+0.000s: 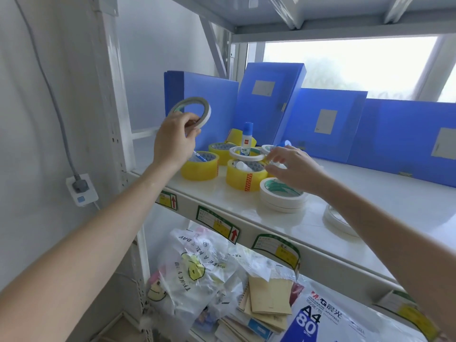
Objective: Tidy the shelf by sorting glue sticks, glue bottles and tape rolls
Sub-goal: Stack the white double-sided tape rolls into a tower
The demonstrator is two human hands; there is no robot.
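Nearest the lens, two bare forearms reach up and over the front edge of the white shelf (pixel 246 211), where the supplies sit in an unsorted cluster. On the left, the left hand (pixel 174 141) is raised clear of the board, its fingers and thumb pinching a thin white tape roll (pixel 191 111) by its lower rim, the roll upright in front of a blue file box (pixel 212 104). Below it stand two yellow tape rolls (pixel 199 167), the nearer one with what looks like a glue stick lying inside its core. Next comes another yellow roll (pixel 245 175) with a white roll (pixel 246 154) resting on top, and an upright glue bottle (pixel 248 138) with a blue cap behind. Just right of that, the right hand (pixel 293 169) hovers over a stack of white tape rolls (pixel 281 197), fingers loosely spread toward small items by the yellow rolls; I cannot tell whether it has hold of anything. Sorting seems to be in its early part: tape is being pulled from the mix. The lifted roll probably belongs on the white stack, set flat and centred so the pile stays steady.
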